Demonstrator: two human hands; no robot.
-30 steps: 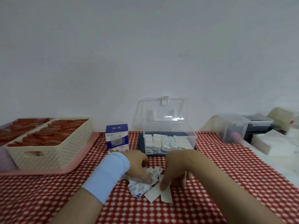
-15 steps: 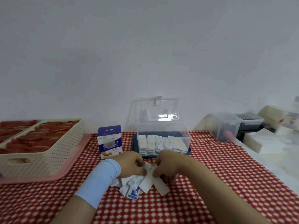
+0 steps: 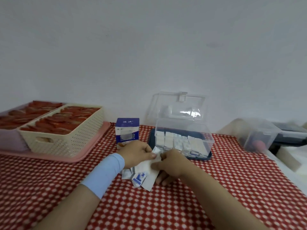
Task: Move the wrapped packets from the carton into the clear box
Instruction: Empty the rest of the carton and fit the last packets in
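Checkered cloth [image 3: 216,188] — both hands [image 3: 137,153] [image 3: 172,163] pinch wrapped packets [image 3: 142,173].

The clear box [image 3: 181,123] is glossy see-through plastic catching glare. The wrapped packets [image 3: 143,174] look like matt white paper, the carton [image 3: 127,130] smooth printed card. Checked cloth covers the tabletop [image 3: 166,209]. The cream basket [image 3: 69,140] is perforated matt plastic.

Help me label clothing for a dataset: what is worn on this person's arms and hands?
A light blue sleeve band wraps the left wrist; the left hand is bare. The right hand and forearm are bare. No gloves, rings or watch show.
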